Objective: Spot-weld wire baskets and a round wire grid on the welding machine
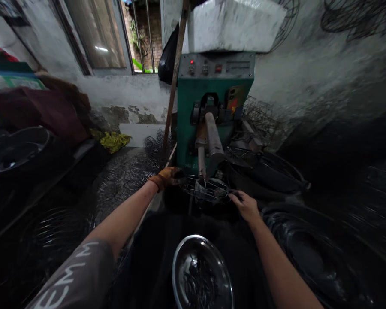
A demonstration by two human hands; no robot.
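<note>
A round wire rack [209, 195] is held level under the electrode arms [204, 163] of a green spot welding machine [186, 128]. My left hand [172, 176], in an orange-brown glove with dark fingers, is closed at the rack's left rim. On the opposite side, the thumb and fingers of my right hand [244, 204] pinch the rim; this hand looks bare, with darkened fingertips. The lower electrode's tip meets the rack's wires near the middle. Close to my body sits a shiny metal bowl [176, 270] holding several small bent wire pieces [199, 283].
Piles of wire frames [122, 180] lie on the left. Dark round basins [286, 171] and stacked black rings [296, 240] stand on the right. A white foam box [234, 25] rests on the machine, and a rusty pole [172, 98] leans beside it.
</note>
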